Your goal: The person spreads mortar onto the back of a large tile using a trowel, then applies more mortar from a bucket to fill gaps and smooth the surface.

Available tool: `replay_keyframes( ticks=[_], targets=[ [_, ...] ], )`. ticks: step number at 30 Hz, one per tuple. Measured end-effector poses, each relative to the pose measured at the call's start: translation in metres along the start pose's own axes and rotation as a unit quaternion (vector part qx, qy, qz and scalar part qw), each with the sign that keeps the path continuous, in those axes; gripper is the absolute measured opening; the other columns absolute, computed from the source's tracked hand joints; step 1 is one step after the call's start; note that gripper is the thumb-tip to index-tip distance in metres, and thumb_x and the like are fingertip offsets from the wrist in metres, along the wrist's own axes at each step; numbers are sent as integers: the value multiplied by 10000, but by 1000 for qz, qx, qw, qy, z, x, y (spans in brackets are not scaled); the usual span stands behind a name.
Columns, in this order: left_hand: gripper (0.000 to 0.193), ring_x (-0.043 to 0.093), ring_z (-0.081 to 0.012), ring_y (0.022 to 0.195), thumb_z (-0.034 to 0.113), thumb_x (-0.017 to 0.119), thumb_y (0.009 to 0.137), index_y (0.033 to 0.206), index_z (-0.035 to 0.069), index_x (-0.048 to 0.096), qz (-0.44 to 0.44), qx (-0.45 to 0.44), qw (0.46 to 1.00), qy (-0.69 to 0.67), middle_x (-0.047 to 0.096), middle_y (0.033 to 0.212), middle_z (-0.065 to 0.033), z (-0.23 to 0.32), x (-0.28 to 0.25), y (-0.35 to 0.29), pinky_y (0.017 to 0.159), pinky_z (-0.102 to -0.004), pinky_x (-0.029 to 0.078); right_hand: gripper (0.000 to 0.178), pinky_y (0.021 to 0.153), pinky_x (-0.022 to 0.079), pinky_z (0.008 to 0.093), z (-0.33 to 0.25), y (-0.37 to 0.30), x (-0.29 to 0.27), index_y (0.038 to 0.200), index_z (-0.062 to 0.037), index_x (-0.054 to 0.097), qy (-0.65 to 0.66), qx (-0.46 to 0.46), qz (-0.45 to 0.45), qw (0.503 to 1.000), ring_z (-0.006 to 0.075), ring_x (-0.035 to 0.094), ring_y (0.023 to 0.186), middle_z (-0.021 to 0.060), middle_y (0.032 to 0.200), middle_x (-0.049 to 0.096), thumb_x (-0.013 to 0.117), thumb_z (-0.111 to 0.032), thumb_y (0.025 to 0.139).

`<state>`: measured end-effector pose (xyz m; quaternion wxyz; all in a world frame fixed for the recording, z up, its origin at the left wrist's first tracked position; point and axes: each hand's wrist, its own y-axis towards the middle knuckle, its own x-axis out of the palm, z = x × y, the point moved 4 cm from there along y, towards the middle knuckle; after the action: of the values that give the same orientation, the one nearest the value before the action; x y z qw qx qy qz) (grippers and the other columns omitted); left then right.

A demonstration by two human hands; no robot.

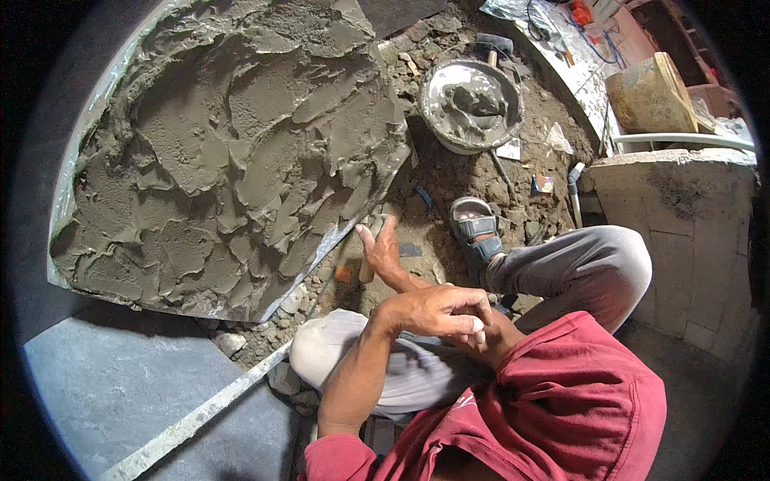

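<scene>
My right hand (pixel 386 250) is beside the near right edge of a large slab (pixel 282 309) coated with thick, ridged grey mortar (pixel 233 152). Its fingers are closed around a tool with a tan handle (pixel 366 271); a greyish part shows between thumb and forefinger, and the rest is hidden. My left hand (pixel 441 311) crosses over my right forearm and touches it. Its fingers are curled with the thumb close to them, and whatever they may pinch cannot be made out. A round bucket (pixel 429 124) with wet grey mix stands beyond my hands, to the right.
A mallet (pixel 494 46) with a dark head lies behind the bucket. Rubble and soil surround my sandaled foot (pixel 475 228). A long pale strip (pixel 196 413) borders grey tile (pixel 120 385) at lower left. At right are a block wall (pixel 682 232), a pipe (pixel 574 192) and a yellowish container (pixel 651 94).
</scene>
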<state>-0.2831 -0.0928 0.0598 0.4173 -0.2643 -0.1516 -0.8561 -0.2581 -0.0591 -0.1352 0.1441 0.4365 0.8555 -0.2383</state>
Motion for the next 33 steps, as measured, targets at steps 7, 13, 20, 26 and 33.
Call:
replay_keyframes(
  ticks=[7,13,20,26,33],
  targets=[
    [291,614,-172,911,201,507,935,1129,-16,497,13,-23,1000,-17,645,993,-131,11,3,-2,781,-296,501,498,784,415,463,-36,-7,23,1128,35,346,22,-104,-30,994,404,522,875,269,969,513,665,-205,831],
    [284,616,-164,896,202,513,922,1106,-13,509,16,-27,999,-14,649,976,-115,13,2,-2,773,-294,498,564,773,431,439,-55,-30,37,1181,31,321,17,-162,-86,983,356,533,867,235,965,518,671,-237,829],
    [274,617,-161,900,180,512,909,1100,-15,510,31,-7,998,56,649,975,-112,15,0,-6,780,-291,495,590,733,454,411,-93,-36,34,1197,11,317,115,-120,-108,980,308,553,836,188,922,540,674,-283,831],
    [266,622,-192,917,162,525,900,1084,-30,513,54,35,996,-58,644,981,-133,25,1,-24,801,-330,496,530,724,464,404,-119,-8,62,1200,-7,330,80,-133,-126,980,296,559,838,177,934,535,624,-277,853],
    [247,624,-210,883,156,536,883,1059,-18,523,37,103,990,-90,647,982,-155,27,-6,-35,767,-330,491,437,732,476,435,-95,-22,72,1202,-25,348,-52,-297,-298,906,329,570,864,191,993,530,557,-224,874]
  ],
)
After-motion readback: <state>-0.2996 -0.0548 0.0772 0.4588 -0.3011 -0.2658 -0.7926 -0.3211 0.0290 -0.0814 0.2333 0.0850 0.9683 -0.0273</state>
